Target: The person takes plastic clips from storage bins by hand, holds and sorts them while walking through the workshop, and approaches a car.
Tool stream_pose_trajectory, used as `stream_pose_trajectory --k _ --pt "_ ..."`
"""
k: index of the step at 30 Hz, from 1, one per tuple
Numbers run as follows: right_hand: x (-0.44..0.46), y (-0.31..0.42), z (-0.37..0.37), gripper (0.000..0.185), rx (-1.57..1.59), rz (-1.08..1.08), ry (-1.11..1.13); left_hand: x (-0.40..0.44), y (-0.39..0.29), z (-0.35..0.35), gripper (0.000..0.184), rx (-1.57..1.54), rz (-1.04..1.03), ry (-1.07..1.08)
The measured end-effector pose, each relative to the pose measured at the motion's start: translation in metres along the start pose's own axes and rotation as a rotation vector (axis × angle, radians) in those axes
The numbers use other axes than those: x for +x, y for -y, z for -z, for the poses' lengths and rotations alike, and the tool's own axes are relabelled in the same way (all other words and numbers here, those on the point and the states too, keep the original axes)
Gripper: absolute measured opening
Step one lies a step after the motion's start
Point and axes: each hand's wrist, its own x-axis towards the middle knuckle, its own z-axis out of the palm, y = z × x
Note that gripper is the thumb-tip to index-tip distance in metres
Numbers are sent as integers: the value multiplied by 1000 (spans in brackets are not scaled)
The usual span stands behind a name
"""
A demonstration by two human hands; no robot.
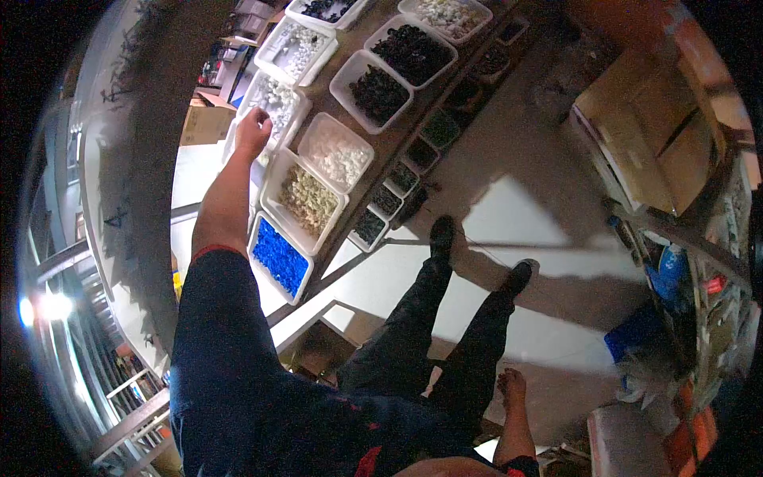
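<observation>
My left hand [253,132] is stretched out over a white tray of small white pieces [275,99], its fingers curled together. Whatever they hold, if anything, is hidden. Close to that arm are a tray of cream-coloured pieces [307,200], a tray of off-white pieces [338,157] and a tray of bright blue pieces [279,256]. My right hand [512,385] hangs low beside my leg, away from the trays. Its fingers look curled inward, and the inside of the hand does not show.
Further along the table stand trays of black pieces [380,95] and another tray of white pieces [295,49]. Small bins [368,229] line the table's near edge. A large cardboard box [648,131] and a blue bag [671,274] are to the right.
</observation>
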Motion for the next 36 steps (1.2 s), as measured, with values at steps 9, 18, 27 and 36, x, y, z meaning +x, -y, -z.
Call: stream_pose_trajectory --k 9,18,27,36 --pt "-20 190 53 29 506 -458 -100 -68 -150 23 33 -492 -145 -287" --pt "28 208 111 18 372 -349 38 -180 -313 113 56 -426 -349 -404" --pt "66 321 195 21 101 -85 20 -303 -404 230 58 -1095 -286 -423" --pt "69 337 250 14 219 -8 314 -393 -427 296 30 -1089 -143 -393"
